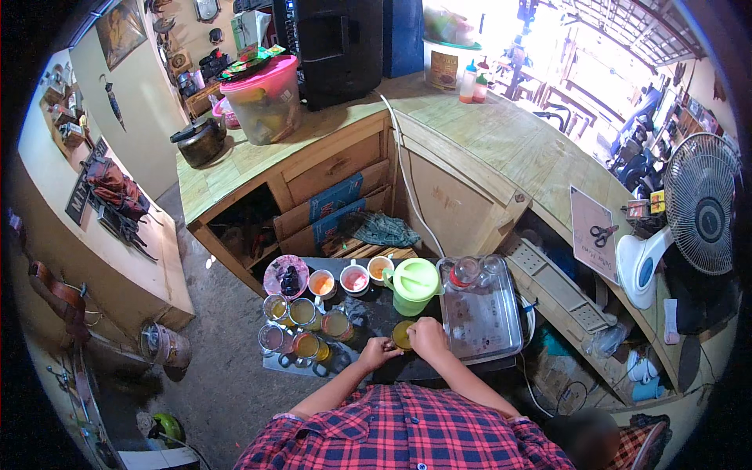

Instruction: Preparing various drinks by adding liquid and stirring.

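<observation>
A glass of yellowish drink (pixel 403 335) stands on the dark low table, between my hands. My left hand (pixel 379 353) has its fingers at the glass's lower left side. Over the glass's right rim is my right hand (pixel 427 337), fingers bent; whether it holds something small is hidden. Just behind stands a light green lidded pitcher (pixel 413 282). To the left are several filled glass mugs (pixel 336 325), and behind them white cups (pixel 355 279) with orange or pink contents. A pink plate (pixel 288 267) bears a black plastic bag.
A metal tray (pixel 482 323) with upturned glasses (pixel 465 271) lies at the right of the table. Behind is a wooden corner counter (pixel 352 129) with a kettle (pixel 201 143) and a pink-lidded tub (pixel 262 100). A white fan (pixel 646 270) stands on the right counter. A person's head (pixel 587 437) shows at lower right.
</observation>
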A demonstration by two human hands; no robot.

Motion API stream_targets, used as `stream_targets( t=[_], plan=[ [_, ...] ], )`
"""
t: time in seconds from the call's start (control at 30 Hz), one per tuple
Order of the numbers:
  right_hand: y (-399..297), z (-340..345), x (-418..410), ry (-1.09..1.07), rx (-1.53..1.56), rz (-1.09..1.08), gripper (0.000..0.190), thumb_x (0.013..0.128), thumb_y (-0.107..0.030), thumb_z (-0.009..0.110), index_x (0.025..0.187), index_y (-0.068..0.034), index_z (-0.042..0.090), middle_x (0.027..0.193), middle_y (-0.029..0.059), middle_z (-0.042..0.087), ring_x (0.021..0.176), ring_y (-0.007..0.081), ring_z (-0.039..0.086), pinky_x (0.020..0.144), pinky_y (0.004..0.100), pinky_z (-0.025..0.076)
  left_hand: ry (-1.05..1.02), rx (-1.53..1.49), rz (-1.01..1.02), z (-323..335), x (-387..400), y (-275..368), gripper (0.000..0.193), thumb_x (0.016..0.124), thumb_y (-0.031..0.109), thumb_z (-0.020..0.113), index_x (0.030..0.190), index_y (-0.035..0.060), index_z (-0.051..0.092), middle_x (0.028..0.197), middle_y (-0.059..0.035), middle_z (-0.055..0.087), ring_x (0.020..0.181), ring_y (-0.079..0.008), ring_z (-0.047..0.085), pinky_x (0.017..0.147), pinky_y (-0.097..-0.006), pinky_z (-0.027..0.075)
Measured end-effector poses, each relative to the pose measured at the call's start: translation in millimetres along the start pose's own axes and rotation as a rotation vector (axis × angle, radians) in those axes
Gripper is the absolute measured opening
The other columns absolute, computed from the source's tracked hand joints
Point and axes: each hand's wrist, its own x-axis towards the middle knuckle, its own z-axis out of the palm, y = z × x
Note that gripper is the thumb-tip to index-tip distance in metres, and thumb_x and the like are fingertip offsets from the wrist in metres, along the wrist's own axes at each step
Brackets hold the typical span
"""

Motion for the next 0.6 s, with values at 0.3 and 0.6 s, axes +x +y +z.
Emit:
stream_targets(
  t=[0.3, 0.6],
  plan=[
    [3.6, 0.6, 2.9, 0.020, 0.039, -0.024, 0.014, 0.076, -0.014, 0.065, 0.072, -0.002, 0.069, 0.077, 0.0155, 0.063, 0.079, 0.0326, 0.060, 0.072, 0.0426, 0.049, 0.005, -0.021, -0.003, 1.7, -1.0, -0.3, 0.049, 0.072, 0.027, 0.080, 0.060, -0.0013, 0.041, 0.053, -0.0099, 0.040, 0.052, -0.0169, 0.032, 0.050, -0.0349, 0.038],
    [2.9, -3.5, 6.4, -0.028, 0.062, -0.024, 0.013, 0.076, -0.013, 0.065, 0.073, -0.002, 0.070, 0.077, 0.0165, 0.063, 0.078, 0.0340, 0.061, 0.071, 0.0437, 0.050, 0.014, 0.016, -0.020, 3.4, 1.4, -5.4, 0.049, 0.071, 0.028, 0.081, 0.060, -0.0012, 0.043, 0.054, -0.0101, 0.042, 0.052, -0.0176, 0.033, 0.051, -0.0357, 0.039]
  ],
)
